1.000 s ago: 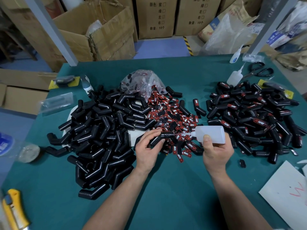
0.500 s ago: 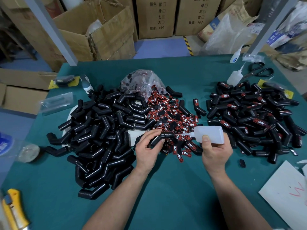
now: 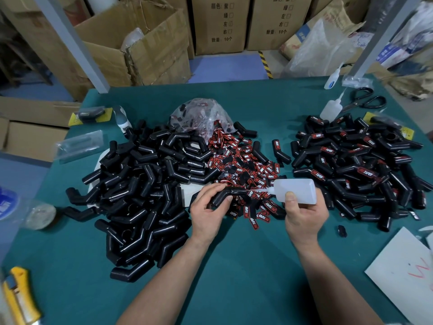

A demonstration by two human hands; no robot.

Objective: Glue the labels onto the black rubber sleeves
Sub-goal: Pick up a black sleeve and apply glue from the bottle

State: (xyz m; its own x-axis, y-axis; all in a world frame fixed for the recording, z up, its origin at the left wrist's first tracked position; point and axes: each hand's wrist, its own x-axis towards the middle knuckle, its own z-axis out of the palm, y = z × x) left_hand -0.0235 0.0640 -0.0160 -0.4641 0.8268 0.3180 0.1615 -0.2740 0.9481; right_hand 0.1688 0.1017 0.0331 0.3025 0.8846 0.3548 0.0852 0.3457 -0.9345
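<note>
My left hand grips a bent black rubber sleeve above the near edge of a heap of red-and-black labels. My right hand holds a translucent white glue bottle on its side, its nozzle tip pointing left onto the sleeve. To the left lies a big pile of plain black sleeves. On the right is a pile of sleeves with labels on them.
On the green table: a plastic bag of labels, a second glue bottle, black scissors, a yellow knife at the near left, white paper at the near right. Cardboard boxes stand behind.
The glue bottle and my right hand have shifted very slightly left toward the sleeve. My left hand keeps its hold on the sleeve.
</note>
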